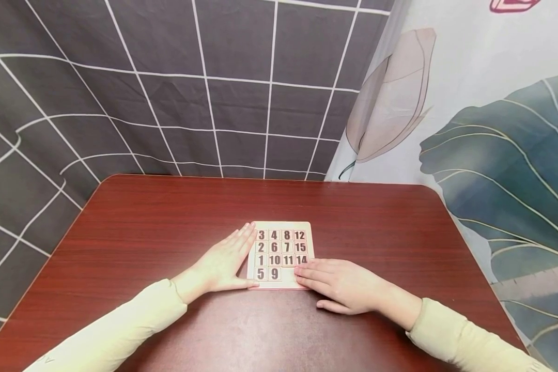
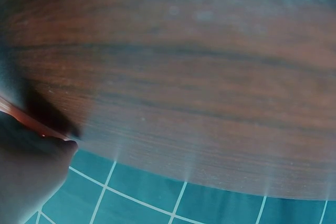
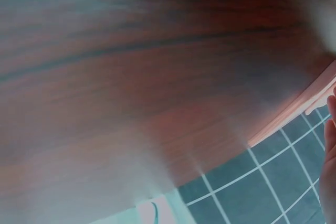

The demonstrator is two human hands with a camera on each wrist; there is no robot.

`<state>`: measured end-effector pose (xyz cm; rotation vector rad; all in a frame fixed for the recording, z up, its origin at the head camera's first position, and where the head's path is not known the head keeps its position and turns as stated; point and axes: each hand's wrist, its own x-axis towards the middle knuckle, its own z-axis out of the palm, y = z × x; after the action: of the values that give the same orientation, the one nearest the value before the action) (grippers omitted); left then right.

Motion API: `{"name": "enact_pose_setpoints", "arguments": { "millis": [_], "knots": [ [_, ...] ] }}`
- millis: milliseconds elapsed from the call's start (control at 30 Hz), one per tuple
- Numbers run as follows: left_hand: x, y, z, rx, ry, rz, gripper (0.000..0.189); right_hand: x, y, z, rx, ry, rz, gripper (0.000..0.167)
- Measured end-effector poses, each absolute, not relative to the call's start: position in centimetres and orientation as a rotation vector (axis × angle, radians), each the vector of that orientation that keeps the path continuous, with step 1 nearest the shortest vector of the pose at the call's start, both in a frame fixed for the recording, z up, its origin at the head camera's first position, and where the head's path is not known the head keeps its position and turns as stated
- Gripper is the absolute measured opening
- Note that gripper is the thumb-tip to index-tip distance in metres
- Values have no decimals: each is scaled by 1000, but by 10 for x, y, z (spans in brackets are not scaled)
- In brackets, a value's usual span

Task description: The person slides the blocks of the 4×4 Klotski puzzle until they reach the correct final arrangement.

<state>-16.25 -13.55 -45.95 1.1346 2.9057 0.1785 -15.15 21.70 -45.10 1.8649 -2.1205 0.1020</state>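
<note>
A number slide puzzle (image 1: 281, 226) lies flat on the table in the head view, a pale square frame with numbered tiles. Its top rows read 3, 4, 8, 12 and 2, 6, 7, 15; then come 1, 10, 11, 14. The bottom row shows 5, 9 and a gap, its right end hidden by fingers. My left hand (image 1: 223, 262) spreads along the frame's left side, straight fingertips at the upper corner and thumb at the lower one. Straight fingers of my right hand (image 1: 346, 284) rest over the lower right corner and the edge of tile 14, thumb held apart.
The reddish-brown wooden table (image 1: 176, 217) extends around the puzzle. Behind it hangs a dark grey cloth (image 1: 167, 98) with white grid lines. A pale curtain (image 1: 474, 57) with large leaf prints hangs along the right side.
</note>
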Motion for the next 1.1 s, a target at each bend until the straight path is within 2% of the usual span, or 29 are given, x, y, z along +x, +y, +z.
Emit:
{"name": "enact_pose_setpoints", "arguments": {
  "millis": [567, 1100],
  "knots": [
    [-163, -135, -460, 1140, 2906, 169, 113, -160, 171, -451, 1921, -2102, 68, 60],
    [-163, -136, -462, 1119, 2906, 176, 115, -156, 189, -449, 1910, -2135, 59, 59]
  ]
}}
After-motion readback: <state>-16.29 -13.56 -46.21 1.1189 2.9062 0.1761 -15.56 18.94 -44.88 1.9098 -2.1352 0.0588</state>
